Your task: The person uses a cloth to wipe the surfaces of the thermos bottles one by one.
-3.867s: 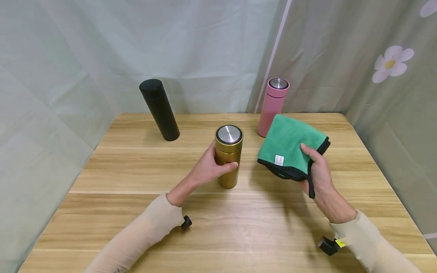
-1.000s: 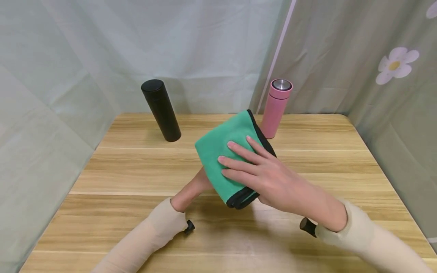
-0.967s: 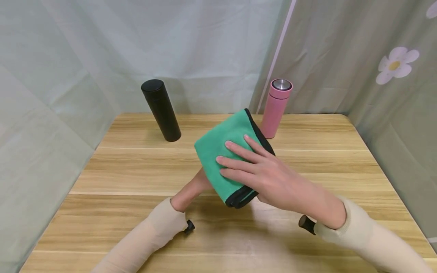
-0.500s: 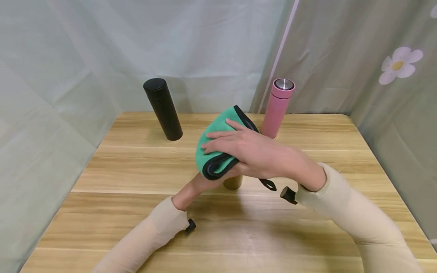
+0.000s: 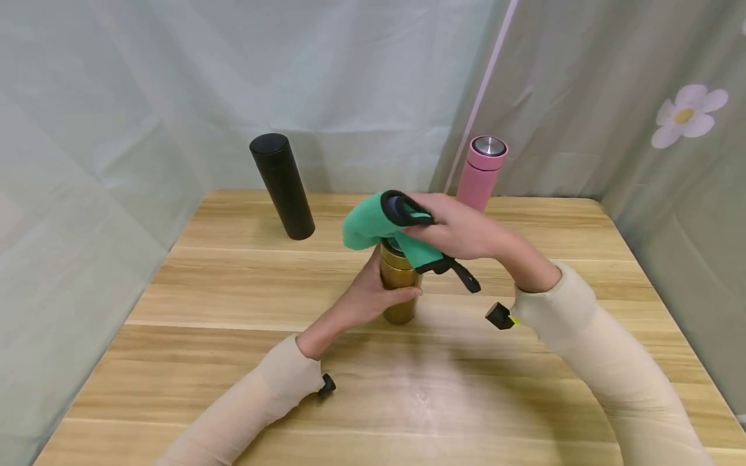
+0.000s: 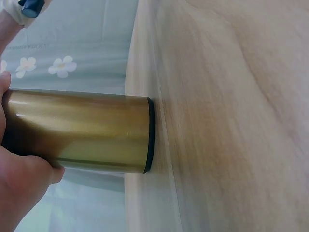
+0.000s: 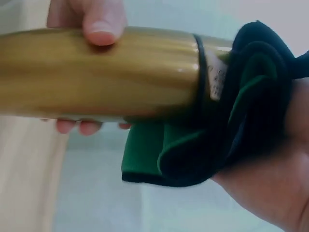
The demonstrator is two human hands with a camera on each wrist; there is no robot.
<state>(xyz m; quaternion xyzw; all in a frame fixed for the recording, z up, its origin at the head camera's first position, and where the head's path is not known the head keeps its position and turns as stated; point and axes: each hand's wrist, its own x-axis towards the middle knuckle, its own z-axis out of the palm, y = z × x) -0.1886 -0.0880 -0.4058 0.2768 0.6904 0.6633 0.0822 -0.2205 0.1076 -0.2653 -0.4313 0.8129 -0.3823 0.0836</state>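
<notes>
A gold thermos (image 5: 399, 276) with a metallic lid stands upright on the wooden table. My left hand (image 5: 366, 294) grips its body, thumb across the near side. In the left wrist view the lower body of the thermos (image 6: 91, 130) and its dark base rim show. Over the lid my right hand (image 5: 457, 223) holds a folded green cloth (image 5: 367, 223) with black edging and a hanging loop. The cloth hides much of the lid; the right fingertips are out of sight. In the right wrist view the bunched cloth (image 7: 145, 150) wraps the thermos's upper end.
A black thermos (image 5: 284, 188) stands at the back left of the table (image 5: 233, 310). At the back right is a pink thermos (image 5: 480, 176), its lower part hidden behind my right hand. A pale curtain (image 5: 361, 77) hangs behind the table.
Earlier the cloth was held right of the gold thermos, then laid over its front under spread fingers. Now it has moved up and bunched over the lid; the thermos body shows again.
</notes>
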